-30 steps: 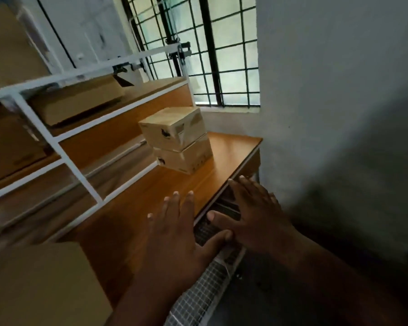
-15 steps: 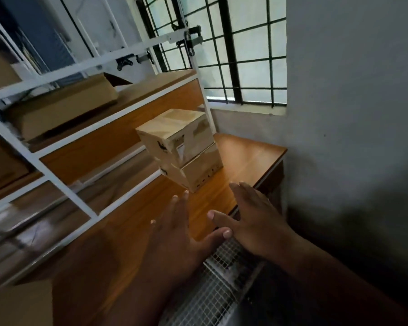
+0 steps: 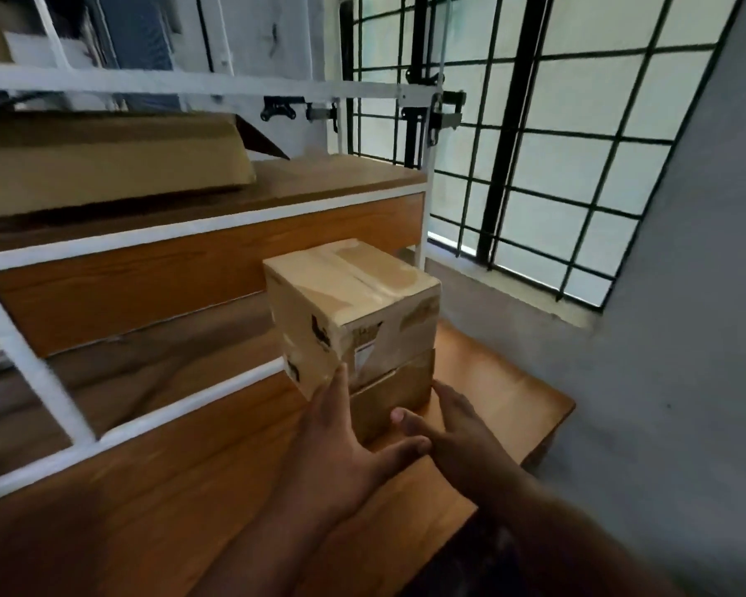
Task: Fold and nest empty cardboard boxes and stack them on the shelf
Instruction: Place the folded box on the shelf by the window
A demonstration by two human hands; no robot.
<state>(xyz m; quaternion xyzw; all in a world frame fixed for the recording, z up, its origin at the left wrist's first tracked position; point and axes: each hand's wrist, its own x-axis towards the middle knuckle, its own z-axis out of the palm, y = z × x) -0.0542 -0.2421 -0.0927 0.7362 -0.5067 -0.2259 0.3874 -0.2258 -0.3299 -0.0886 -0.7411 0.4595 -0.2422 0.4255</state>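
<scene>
**Both hands at the two-box stack, bottom center**

Left hand, lower center of frame: fingers spread wide, flat against the near-left face of the box stack, fingertips up on the lower edge of the upper box. Thumb stretched out to the right, tip next to the right thumb. Right hand, just right of it: also open wide, fingers along the right side of the lower box at its base. Can't tell if the right fingers actually touch the cardboard. Neither hand closed around anything.

Stack sits center frame on the wooden shelf board, near its right end. Upper box taped across the top, label + black marks on near faces; it overhangs the lower box a bit on the left.

Behind/left: white metal shelf frame w/ wood panels. Upper left of frame: large flat cardboard box lying on the higher shelf level. Upper right: barred window; grey wall down the right side.
</scene>
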